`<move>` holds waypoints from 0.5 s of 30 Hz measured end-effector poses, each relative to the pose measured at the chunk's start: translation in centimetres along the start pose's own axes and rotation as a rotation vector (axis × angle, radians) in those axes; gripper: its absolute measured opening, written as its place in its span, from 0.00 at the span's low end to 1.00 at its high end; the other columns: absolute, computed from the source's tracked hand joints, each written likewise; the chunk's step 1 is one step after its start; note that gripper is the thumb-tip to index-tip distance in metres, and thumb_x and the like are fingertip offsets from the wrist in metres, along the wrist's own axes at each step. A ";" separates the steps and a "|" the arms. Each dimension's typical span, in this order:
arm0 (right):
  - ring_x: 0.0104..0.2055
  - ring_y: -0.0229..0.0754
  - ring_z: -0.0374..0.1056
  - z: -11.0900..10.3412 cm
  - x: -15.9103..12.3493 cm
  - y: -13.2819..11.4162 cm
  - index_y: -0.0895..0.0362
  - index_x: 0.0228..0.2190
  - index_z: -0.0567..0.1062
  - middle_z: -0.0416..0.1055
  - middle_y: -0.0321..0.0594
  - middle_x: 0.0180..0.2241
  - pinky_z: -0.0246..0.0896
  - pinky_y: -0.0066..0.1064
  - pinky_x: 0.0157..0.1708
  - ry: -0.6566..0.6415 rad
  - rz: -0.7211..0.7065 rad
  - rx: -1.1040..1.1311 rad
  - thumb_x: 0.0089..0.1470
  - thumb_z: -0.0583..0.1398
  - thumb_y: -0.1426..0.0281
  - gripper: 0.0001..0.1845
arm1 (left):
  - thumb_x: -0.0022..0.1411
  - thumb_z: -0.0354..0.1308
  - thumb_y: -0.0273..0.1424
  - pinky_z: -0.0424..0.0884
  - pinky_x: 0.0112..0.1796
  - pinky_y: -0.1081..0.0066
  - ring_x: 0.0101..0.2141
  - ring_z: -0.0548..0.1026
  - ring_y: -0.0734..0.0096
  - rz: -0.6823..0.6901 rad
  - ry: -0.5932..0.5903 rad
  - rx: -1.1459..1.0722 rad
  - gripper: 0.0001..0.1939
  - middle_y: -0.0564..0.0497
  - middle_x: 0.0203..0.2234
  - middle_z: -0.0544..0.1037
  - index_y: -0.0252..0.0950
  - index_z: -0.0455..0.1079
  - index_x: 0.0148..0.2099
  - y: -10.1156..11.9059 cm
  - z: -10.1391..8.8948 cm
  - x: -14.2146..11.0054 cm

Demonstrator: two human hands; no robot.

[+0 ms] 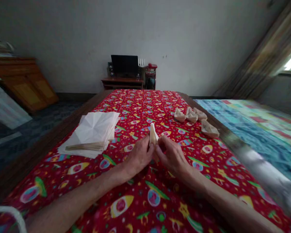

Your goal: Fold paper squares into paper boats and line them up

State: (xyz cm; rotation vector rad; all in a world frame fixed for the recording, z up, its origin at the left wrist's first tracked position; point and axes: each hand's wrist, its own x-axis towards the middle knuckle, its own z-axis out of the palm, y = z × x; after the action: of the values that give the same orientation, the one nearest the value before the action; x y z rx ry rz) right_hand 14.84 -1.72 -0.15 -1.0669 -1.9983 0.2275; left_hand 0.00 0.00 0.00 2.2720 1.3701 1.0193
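A narrow piece of folded paper [153, 132], pale and pointed at its upper end, stands between my two hands over the middle of the table. My left hand [142, 151] grips its left side, thumb toward me. From the right, my right hand [171, 152] pinches the lower part with thumb and bent fingers. The paper's bottom end is partly covered by the fingers. Left of my hands lies a stack of creased white paper sheets [93, 127], with folded tan strips [84, 147] on its near side. Several folded paper boats [191, 115] sit toward the right edge.
A red patterned cloth [140, 103] covers the table, whose dark wooden edge [230, 149] shows at the right. Beyond it is a bed with a blue cover [232, 129]. A black monitor [124, 65] stands by the far wall, and a wooden cabinet [24, 84] at left.
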 end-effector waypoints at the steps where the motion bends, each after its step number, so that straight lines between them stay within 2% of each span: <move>1: 0.22 0.32 0.56 0.0 0.1 0.2 0.56 0.26 0.61 0.61 0.32 0.23 0.49 0.25 0.24 0.010 0.041 -0.001 0.56 0.53 0.71 0.08 | 0.61 0.48 0.24 0.64 0.28 0.74 0.27 0.73 0.69 -0.003 -0.003 0.019 0.07 0.50 0.26 0.75 0.34 0.67 0.37 -0.1 -0.1 0.1; 7: 0.21 0.33 0.59 -0.3 0.7 0.7 0.55 0.27 0.60 0.63 0.30 0.20 0.49 0.24 0.22 0.034 0.217 -0.053 0.52 0.55 0.71 0.05 | 0.60 0.50 0.23 0.65 0.29 0.74 0.28 0.74 0.69 0.014 -0.006 0.033 0.06 0.50 0.27 0.76 0.34 0.69 0.35 -0.4 -0.4 0.2; 11: 0.23 0.36 0.62 -0.3 0.7 1.0 0.55 0.35 0.62 0.66 0.32 0.23 0.49 0.25 0.23 -0.036 0.211 -0.073 0.51 0.55 0.69 0.08 | 0.59 0.50 0.21 0.67 0.32 0.74 0.30 0.75 0.68 0.068 -0.009 -0.013 0.09 0.49 0.30 0.77 0.34 0.70 0.37 0.0 -0.3 0.1; 15: 0.20 0.34 0.56 -0.4 0.6 1.5 0.55 0.27 0.60 0.60 0.31 0.20 0.44 0.26 0.21 -0.078 0.185 -0.130 0.49 0.53 0.71 0.03 | 0.57 0.50 0.18 0.69 0.37 0.73 0.36 0.76 0.67 0.097 -0.001 -0.068 0.14 0.49 0.37 0.78 0.36 0.71 0.42 0.1 -0.3 0.1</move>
State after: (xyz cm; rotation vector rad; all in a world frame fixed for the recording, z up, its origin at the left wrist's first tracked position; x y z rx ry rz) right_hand 15.89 -0.46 -0.27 -1.3463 -2.0062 0.2429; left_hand -0.13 -0.01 0.35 2.3085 1.2161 1.0782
